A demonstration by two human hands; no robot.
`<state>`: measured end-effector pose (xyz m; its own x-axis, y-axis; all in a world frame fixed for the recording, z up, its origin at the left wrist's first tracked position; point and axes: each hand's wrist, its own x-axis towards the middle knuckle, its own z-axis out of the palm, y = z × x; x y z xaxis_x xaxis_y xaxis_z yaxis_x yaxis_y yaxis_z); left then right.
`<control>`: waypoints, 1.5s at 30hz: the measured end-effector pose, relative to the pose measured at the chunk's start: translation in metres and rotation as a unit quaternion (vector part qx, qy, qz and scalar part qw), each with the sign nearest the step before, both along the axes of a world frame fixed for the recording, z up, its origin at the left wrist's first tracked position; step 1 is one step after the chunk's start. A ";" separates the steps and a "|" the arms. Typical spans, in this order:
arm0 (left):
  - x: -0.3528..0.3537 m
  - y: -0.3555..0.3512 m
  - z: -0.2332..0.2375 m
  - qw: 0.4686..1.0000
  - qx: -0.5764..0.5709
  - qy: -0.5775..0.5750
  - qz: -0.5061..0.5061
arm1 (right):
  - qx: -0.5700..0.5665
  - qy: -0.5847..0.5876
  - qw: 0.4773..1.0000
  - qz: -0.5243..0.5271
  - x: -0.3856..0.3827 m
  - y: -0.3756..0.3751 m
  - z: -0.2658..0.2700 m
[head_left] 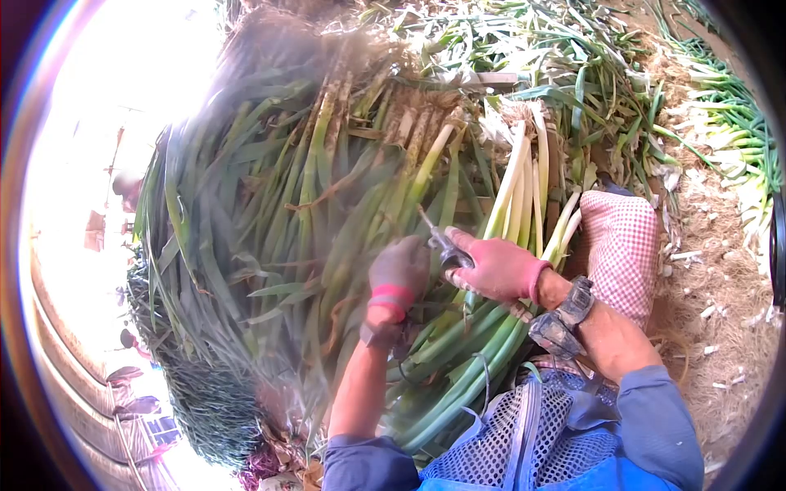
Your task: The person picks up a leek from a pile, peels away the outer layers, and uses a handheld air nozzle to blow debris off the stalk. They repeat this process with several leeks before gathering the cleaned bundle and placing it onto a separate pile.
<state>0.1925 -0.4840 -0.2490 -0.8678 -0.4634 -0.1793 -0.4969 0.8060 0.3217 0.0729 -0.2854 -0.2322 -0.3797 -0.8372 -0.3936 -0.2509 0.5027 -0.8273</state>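
Observation:
My right hand [495, 268], in a pink and grey glove, is closed around a small metal tool [449, 247] whose thin tip points up and left. Just left of it, my left hand [399, 268], also gloved, has its fingers curled; what they hold, if anything, is hidden. Long green onions [512, 192] with pale stems and roots at the top run beneath my right hand, their green leaves [467, 389] reaching down to my lap. Behind my left hand lies a big heap of green onions [270, 204] with dirty roots.
A checkered cloth [621, 237] covers something to the right. Loose leaves [565, 49] are piled at the top. Trimmed roots and stem bits [720, 270] litter the right-hand ground, with more onions [741, 131] at upper right. Another onion bundle [205, 409] stands lower left.

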 end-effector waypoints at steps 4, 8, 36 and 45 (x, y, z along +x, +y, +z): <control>-0.017 0.002 0.000 0.999 -0.051 0.006 -0.013 | 0.046 -0.036 0.998 -0.034 -0.029 -0.015 0.009; -0.041 -0.001 0.001 0.995 -0.093 -0.019 -0.029 | 0.048 0.035 0.990 -0.125 -0.067 -0.032 -0.013; -0.086 0.007 0.008 0.956 -0.166 -0.236 0.057 | -0.050 -0.024 0.994 -0.091 -0.013 0.087 -0.005; -0.066 0.035 0.082 0.961 -0.030 -0.272 0.045 | -0.129 0.006 0.989 -0.077 0.003 0.124 -0.017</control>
